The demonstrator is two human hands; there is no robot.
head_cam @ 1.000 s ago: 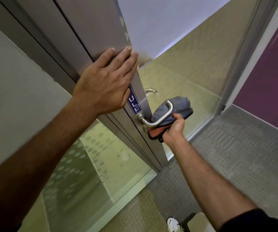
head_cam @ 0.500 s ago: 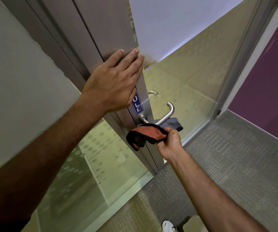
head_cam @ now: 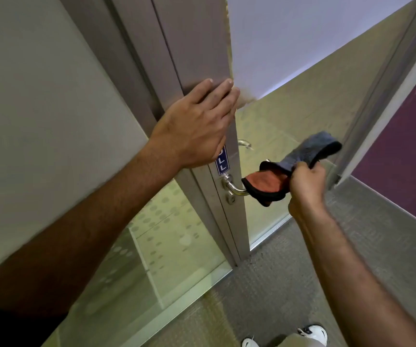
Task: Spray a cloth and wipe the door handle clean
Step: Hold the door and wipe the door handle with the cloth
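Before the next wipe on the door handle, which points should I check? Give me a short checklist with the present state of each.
1. Left hand flat on the door, steadying it: ok.
2. Right hand has a firm grip on the cloth: ok.
3. Cloth on the door handle: its orange end drapes over the lever's outer part; contact cannot tell.
4. Handle base near the door wiped: cannot tell; it is uncovered now.
5. Cloth damp from spray: cannot tell.
6. Spray bottle within reach: cannot tell, none in view.
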